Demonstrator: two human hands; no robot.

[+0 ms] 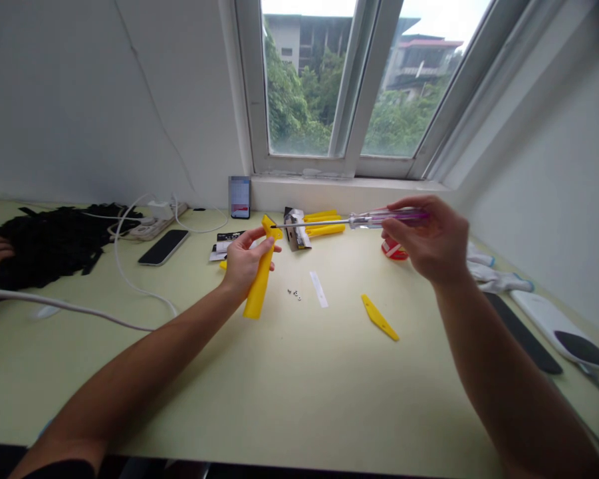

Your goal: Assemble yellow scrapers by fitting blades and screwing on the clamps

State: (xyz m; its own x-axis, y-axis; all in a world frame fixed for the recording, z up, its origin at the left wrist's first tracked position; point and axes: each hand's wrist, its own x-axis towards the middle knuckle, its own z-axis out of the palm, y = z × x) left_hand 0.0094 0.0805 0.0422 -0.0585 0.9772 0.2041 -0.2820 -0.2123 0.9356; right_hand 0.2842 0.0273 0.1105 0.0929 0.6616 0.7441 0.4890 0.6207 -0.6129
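Toward the far edge of the worktop [289, 392], the right hand [439, 241] pinches a screwdriver [363, 220] that, slipping, could jab the left hand [244, 262] gripping a yellow handle [258, 290].

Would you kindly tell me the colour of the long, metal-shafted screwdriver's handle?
The plastic handle is clear, turning purple toward its rear; the head view shows it.
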